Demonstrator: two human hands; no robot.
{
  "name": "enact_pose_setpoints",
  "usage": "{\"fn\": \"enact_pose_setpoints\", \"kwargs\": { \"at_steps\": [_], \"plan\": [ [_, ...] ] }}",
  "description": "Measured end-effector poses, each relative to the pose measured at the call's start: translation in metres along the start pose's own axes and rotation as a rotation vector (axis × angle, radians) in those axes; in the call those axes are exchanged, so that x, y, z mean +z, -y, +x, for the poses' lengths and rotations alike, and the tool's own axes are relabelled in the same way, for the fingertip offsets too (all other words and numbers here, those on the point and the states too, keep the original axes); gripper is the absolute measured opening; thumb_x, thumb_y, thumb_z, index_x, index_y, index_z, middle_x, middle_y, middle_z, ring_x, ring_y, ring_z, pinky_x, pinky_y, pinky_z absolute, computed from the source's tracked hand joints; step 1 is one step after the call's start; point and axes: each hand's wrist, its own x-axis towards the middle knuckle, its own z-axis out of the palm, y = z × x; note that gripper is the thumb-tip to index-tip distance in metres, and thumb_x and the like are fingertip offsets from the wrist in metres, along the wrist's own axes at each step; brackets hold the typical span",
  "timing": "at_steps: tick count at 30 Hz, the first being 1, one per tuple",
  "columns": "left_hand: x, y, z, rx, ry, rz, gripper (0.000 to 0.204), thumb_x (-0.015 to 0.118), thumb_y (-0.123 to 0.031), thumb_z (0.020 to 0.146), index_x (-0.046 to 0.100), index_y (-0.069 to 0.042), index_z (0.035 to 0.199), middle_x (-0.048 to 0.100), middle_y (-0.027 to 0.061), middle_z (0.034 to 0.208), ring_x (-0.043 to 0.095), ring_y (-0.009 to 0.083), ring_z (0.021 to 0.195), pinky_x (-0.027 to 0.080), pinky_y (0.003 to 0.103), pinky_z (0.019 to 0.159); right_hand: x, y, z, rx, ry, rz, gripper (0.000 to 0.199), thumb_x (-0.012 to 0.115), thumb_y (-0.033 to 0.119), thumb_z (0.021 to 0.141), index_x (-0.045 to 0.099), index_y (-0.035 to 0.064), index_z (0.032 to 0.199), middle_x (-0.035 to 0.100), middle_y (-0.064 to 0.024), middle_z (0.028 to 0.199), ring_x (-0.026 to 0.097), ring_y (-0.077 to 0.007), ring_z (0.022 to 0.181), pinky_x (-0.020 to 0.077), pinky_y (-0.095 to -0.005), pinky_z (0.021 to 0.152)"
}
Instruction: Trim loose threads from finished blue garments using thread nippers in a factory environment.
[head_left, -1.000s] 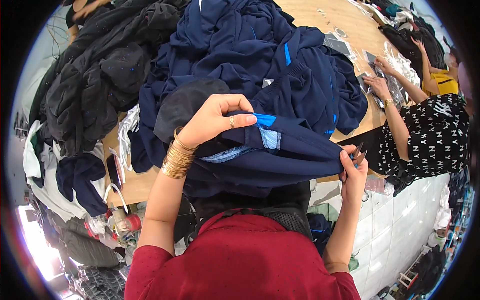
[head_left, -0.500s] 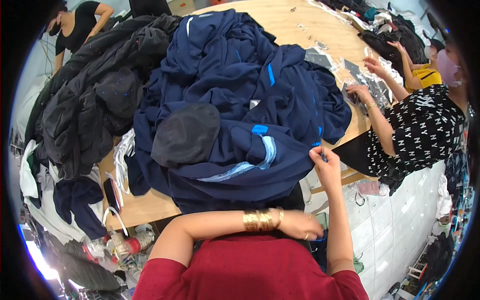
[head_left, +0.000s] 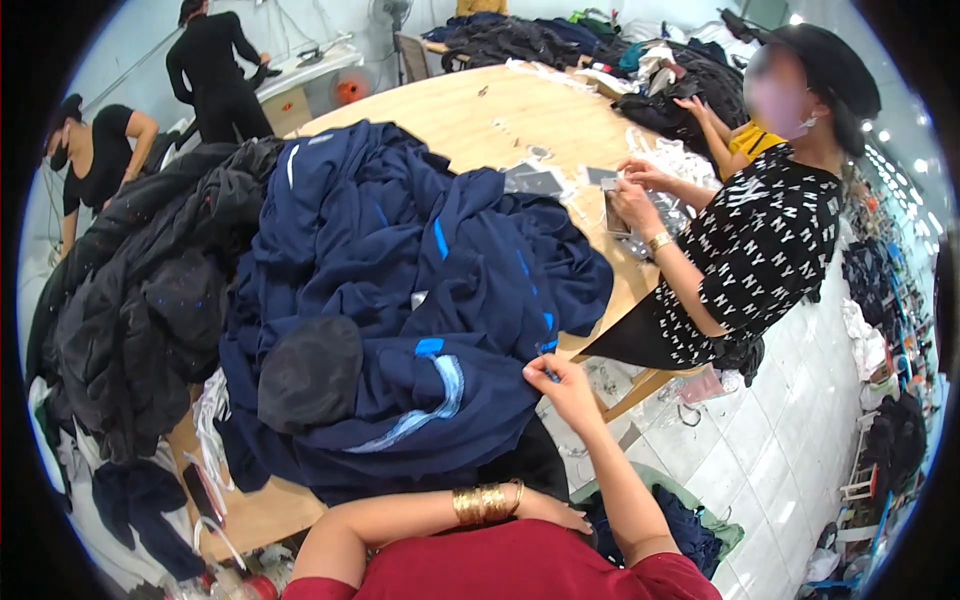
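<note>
A big heap of navy blue garments (head_left: 340, 230) lies on the table in front of me. On its near part rests a round dark grey fabric piece (head_left: 312, 375), beside a light blue strip (head_left: 425, 410). My right hand (head_left: 562, 388) is closed in a pinch at the heap's right edge. Something small and dark blue shows at its fingertips, too small to name. My left hand (head_left: 553, 512), below gold bracelets, lies across my front, fingers stretched out and partly hidden by my red shirt. I see nothing in it.
A dark grey fabric heap (head_left: 140, 300) stands at left. On the wooden table (head_left: 480, 100), at right, a person in a black patterned shirt (head_left: 760, 240) handles small grey items. Other people are at the far left and far right. Dark cloth (head_left: 670, 530) lies on the floor at right.
My view has tilted up and turned right, so the heap sits lower and further left. My left hand, blurred before, is now steadier. My right hand keeps its pinch at the heap's edge.
</note>
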Motion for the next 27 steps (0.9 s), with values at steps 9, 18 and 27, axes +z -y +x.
{"fn": "enact_pose_setpoints", "kwargs": {
  "at_steps": [9, 18, 27],
  "plan": [
    [0.004, -0.002, 0.002, 0.049, -0.067, 0.074, 0.057, 0.039, -0.041, 0.095, 0.031, -0.002, 0.137, 0.033, 0.0180, 0.142, 0.027, 0.0331, 0.134, 0.024, 0.041, 0.108, 0.004, 0.011, -0.003, -0.007, 0.005, 0.021, 0.022, 0.064, 0.021, 0.083, 0.061, -0.0003, 0.086, 0.058, -0.0021, 0.069, 0.050, -0.0080, 0.068, 0.0406, -0.0238, 0.065],
    [-0.039, -0.153, -0.125, -0.187, -1.270, -0.070, 0.020, 0.052, -0.012, 0.090, 0.061, -0.005, 0.107, 0.066, 0.0091, 0.091, 0.065, 0.0154, 0.081, 0.051, 0.028, 0.071, -0.013, 0.028, -0.024, 0.005, -0.040, 0.113, 0.013, 0.068, 0.011, 0.080, 0.062, 0.0003, 0.084, 0.055, 0.0051, 0.072, 0.045, -0.0030, 0.067, 0.0369, -0.0184, 0.062],
    [-0.034, -0.136, -0.169, -0.659, -1.565, -0.221, 0.039, 0.056, -0.031, 0.090, 0.049, 0.003, 0.109, 0.062, 0.0104, 0.078, 0.060, 0.0121, 0.056, 0.045, 0.024, 0.047, 0.037, 0.078, -0.060, -0.362, 0.339, -0.007, 0.011, 0.067, 0.005, 0.077, 0.063, 0.0033, 0.086, 0.063, -0.0043, 0.079, 0.060, -0.0128, 0.071, 0.0463, -0.0250, 0.062]
  ]
}}
